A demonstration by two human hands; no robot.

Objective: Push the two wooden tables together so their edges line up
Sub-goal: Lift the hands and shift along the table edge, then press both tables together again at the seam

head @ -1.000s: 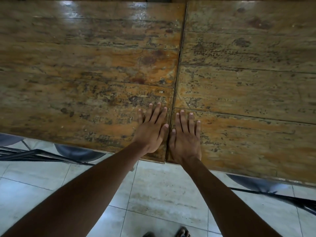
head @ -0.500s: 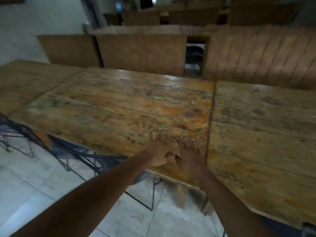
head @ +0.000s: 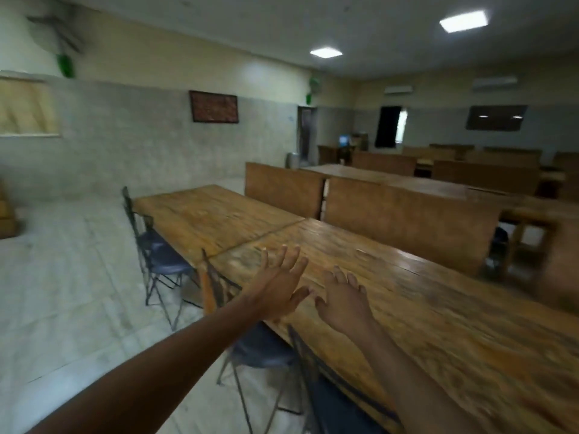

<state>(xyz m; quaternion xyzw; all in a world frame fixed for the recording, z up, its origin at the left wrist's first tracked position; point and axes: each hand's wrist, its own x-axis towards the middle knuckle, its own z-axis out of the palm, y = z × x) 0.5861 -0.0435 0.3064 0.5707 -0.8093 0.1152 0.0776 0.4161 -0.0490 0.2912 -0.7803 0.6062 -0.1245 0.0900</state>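
Two worn wooden tables stand end to end in a row. The far table meets the near table at a thin seam running from the centre toward the lower left. My left hand is raised above the near table's front edge with fingers spread and holds nothing. My right hand hovers beside it over the same table, fingers apart and empty. The picture is blurred by head motion.
Folding metal chairs with dark seats stand along the tables' front side on the tiled floor. Wooden bench backs line the far side. More tables and benches fill the room behind.
My head has lifted and turned left, from looking down at the seam to looking along the room. Both hands have come up off the table top and now hover with fingers spread.
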